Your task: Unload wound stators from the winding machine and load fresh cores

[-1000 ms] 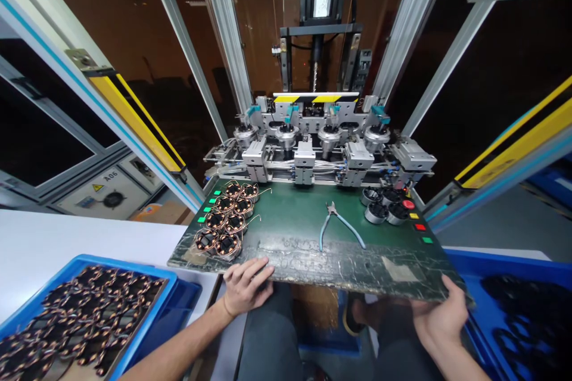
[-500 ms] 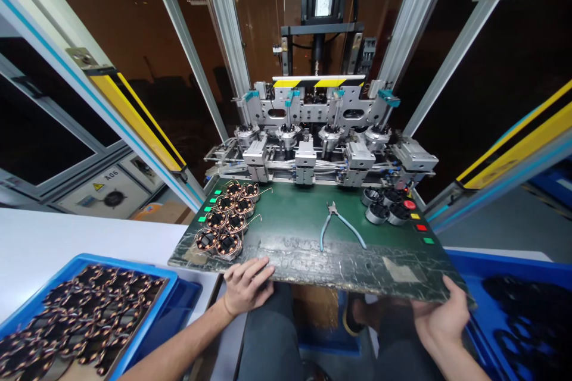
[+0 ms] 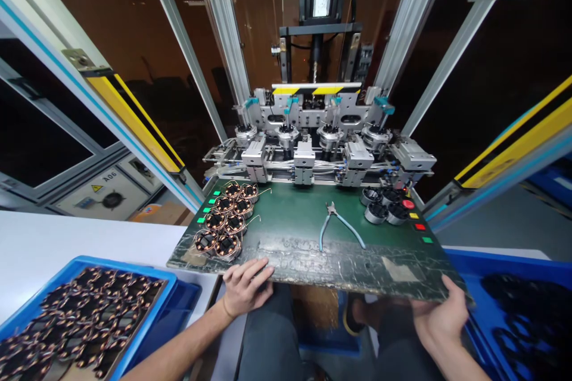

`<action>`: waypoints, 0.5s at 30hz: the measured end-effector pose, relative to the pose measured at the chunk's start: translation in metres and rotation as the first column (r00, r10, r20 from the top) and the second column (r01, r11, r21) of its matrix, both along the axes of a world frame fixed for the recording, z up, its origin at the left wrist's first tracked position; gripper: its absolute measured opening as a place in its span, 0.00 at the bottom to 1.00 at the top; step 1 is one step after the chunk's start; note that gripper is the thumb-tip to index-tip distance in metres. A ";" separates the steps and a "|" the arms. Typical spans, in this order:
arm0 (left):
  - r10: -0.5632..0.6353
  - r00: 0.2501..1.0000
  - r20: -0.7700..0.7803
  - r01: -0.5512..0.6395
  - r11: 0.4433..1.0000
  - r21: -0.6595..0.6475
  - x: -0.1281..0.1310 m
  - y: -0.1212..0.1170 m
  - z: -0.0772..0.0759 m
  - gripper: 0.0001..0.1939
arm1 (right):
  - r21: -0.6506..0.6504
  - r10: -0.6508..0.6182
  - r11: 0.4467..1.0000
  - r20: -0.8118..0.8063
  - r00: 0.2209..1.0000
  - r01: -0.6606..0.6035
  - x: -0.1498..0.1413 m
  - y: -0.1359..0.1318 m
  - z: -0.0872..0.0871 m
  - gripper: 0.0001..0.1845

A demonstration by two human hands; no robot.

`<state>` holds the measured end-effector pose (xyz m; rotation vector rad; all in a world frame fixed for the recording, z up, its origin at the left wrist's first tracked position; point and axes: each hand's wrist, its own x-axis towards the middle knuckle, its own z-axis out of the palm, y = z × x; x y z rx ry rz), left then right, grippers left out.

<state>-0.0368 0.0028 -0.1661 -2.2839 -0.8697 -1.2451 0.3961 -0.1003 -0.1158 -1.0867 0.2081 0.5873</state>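
Observation:
My left hand (image 3: 245,287) lies on the front edge of the green worktop (image 3: 295,214), its fingers loosely bent on top and holding nothing. My right hand (image 3: 440,317) grips the worktop's front right corner, thumb on top and fingers underneath. Several copper-wound coils (image 3: 226,220) sit in a cluster just beyond my left hand. Blue-handled cutters (image 3: 339,226) lie in the middle of the worktop. A few round metal housings (image 3: 384,205) stand at the back right.
A press with a row of fixtures (image 3: 313,137) stands behind the worktop, under a yellow-black striped bar (image 3: 315,89). Green buttons (image 3: 208,208) line the left edge, with a red button (image 3: 408,203) at the right. One blue tray (image 3: 80,261) holds coils; a blue bin (image 3: 491,262) holds dark parts.
The press's striped head plate rose, then came partway back down. Neither hand has moved.

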 end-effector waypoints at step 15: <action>0.006 1.000 -0.005 -0.006 1.000 -0.001 0.001 0.000 0.002 0.23 | 0.024 0.003 1.000 0.003 1.000 -0.003 0.002 0.000 -0.005 0.18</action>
